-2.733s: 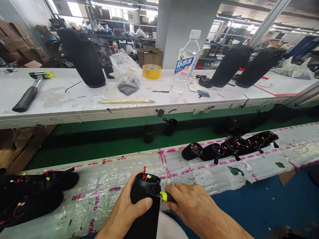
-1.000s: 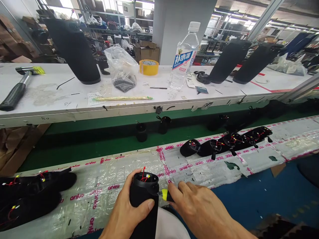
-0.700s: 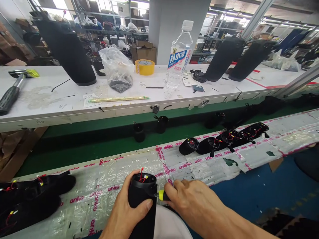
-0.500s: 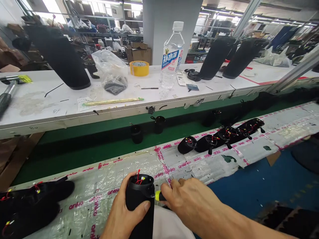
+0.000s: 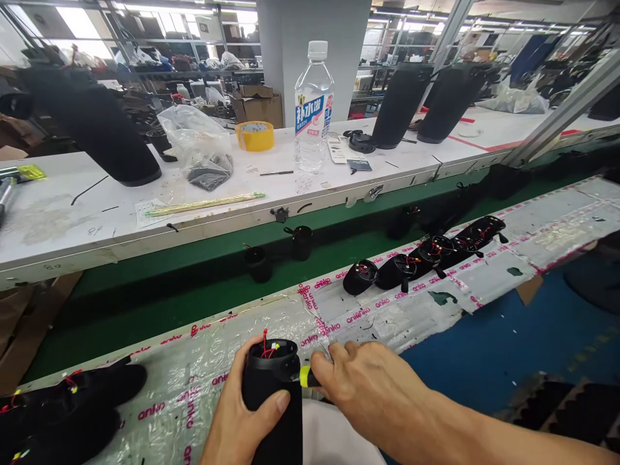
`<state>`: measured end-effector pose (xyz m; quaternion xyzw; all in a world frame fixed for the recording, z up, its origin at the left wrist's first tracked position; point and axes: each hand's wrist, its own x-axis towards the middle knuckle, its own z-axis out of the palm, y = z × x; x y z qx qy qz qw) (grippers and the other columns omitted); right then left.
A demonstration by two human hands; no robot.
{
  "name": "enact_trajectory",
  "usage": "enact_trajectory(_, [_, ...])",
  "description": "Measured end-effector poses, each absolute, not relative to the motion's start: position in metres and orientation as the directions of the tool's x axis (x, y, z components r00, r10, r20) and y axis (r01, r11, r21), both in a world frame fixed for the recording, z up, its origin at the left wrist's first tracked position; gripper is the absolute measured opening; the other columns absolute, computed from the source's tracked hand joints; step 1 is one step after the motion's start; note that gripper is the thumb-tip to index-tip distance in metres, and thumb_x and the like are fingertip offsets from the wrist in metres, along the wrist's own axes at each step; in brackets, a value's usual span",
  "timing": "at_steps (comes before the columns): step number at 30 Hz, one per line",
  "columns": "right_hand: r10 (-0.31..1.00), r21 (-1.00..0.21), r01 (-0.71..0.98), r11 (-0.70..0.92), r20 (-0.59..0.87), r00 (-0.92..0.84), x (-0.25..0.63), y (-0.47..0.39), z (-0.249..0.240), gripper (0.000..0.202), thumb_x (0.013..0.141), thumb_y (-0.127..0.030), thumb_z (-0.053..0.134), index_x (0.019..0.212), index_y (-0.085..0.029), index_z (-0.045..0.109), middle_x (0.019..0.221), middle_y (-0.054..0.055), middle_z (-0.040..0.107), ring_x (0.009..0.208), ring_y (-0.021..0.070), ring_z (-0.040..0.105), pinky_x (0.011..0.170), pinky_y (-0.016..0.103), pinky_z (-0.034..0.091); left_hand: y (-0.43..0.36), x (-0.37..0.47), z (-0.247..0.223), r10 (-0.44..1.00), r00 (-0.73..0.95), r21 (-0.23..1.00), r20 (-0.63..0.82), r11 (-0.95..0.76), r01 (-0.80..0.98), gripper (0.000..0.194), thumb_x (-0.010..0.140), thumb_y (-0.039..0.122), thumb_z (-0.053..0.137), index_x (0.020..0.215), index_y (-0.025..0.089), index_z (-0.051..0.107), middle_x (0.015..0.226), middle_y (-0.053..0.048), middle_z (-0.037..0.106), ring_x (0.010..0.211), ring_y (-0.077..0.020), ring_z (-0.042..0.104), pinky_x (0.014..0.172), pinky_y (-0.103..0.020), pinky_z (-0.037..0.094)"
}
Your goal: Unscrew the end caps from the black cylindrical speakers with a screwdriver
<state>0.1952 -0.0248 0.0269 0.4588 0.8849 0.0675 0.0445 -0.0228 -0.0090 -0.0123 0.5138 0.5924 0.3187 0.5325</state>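
Note:
A black fabric-covered cylindrical speaker housing stands upright at the bottom middle, with red wires and small white and yellow connectors at its open top. My left hand is wrapped round its left side, the thumb pressed across the front. In my right hand is a hand tool with a black handle and a yellow collar. The fingers are closed on the handle. Its tip meets the right side of the housing just below the rim; the tip's shape is too small to tell.
More black housings with wires lie on the plastic-covered bench, and others lie at left. Behind, a white shelf holds a water bottle, yellow tape roll, plastic bag and tall black cylinders.
The view has shifted slightly, so the shelf items appear further left. Both hands keep their grips, and the tool stays against the same side of the housing.

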Motion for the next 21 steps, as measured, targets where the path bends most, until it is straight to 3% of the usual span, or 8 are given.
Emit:
enact_trajectory(5, [0.806, 0.112, 0.798, 0.592, -0.071, -0.588, 0.191, -0.016, 0.026, 0.023, 0.087, -0.016, 0.071, 0.095, -0.022, 0.05, 0.07, 0.0, 0.064, 0.053, 0.0188, 0.061, 0.042, 0.035, 0.022, -0.007, -0.021, -0.01, 0.956, 0.071, 0.916, -0.284, 0.249, 0.315, 0.079, 0.072, 0.062, 0.077, 0.138, 0.027, 0.052, 0.135, -0.007, 0.068, 0.134, -0.0386, 0.056, 0.117, -0.05, 0.039])
enact_trajectory(10, [0.79, 0.033, 0.789, 0.613, -0.007, -0.614, 0.194, -0.009, 0.016, 0.023, 0.098, -0.036, 0.069, 0.095, -0.021, 0.053, 0.073, 0.0, 0.066, 0.056, 0.0197, 0.064, 0.043, 0.035, 0.026, -0.005, -0.026, -0.009, 0.94, 0.114, 0.918, -0.321, 0.279, 0.283, 0.083, 0.071, 0.064, 0.078, 0.139, 0.027, 0.05, 0.136, -0.008, 0.068, 0.133, -0.0392, 0.056, 0.114, -0.049, 0.039])
enact_trajectory(13, [0.776, -0.061, 0.774, 0.63, 0.057, -0.628, 0.198, -0.003, 0.004, 0.024, 0.102, -0.043, 0.064, 0.1, -0.021, 0.054, 0.078, -0.001, 0.068, 0.061, 0.0196, 0.066, 0.047, 0.035, 0.031, -0.001, -0.033, -0.015, 0.886, 0.184, 0.905, -0.426, 0.415, 0.098, 0.082, 0.074, 0.064, 0.073, 0.142, 0.028, 0.047, 0.132, -0.008, 0.07, 0.122, -0.0384, 0.063, 0.109, -0.05, 0.042])
enact_trajectory(17, [0.719, -0.113, 0.712, 0.694, 0.179, -0.672, 0.201, 0.005, -0.012, 0.019, 0.105, -0.038, 0.06, 0.102, -0.019, 0.057, 0.08, 0.0, 0.068, 0.066, 0.0202, 0.066, 0.054, 0.034, 0.039, 0.003, -0.041, -0.032, 0.83, 0.299, 0.82, -0.47, 0.536, -0.2, 0.077, 0.069, 0.05, 0.081, 0.138, 0.025, 0.056, 0.124, -0.008, 0.074, 0.104, -0.033, 0.069, 0.088, -0.039, 0.052])
enact_trajectory(19, [0.7, -0.239, 0.66, 0.712, 0.315, -0.641, 0.203, 0.008, -0.016, 0.023, 0.11, -0.036, 0.046, 0.101, -0.019, 0.058, 0.079, 0.001, 0.067, 0.067, 0.0188, 0.066, 0.057, 0.032, 0.042, 0.001, -0.044, -0.039, 0.813, 0.331, 0.759, -0.48, 0.573, -0.307, 0.076, 0.066, 0.047, 0.085, 0.134, 0.023, 0.061, 0.113, -0.008, 0.077, 0.093, -0.0295, 0.07, 0.082, -0.036, 0.054])
enact_trajectory(21, [0.741, -0.439, 0.598, 0.671, 0.437, -0.51, 0.205, 0.009, -0.016, 0.031, 0.113, -0.037, 0.034, 0.102, -0.02, 0.057, 0.079, 0.001, 0.068, 0.067, 0.0162, 0.065, 0.06, 0.028, 0.045, -0.002, -0.045, -0.044, 0.762, 0.347, 0.665, -0.546, 0.647, -0.374, 0.073, 0.069, 0.048, 0.084, 0.134, 0.022, 0.062, 0.102, -0.007, 0.079, 0.084, -0.0268, 0.071, 0.075, -0.034, 0.055])
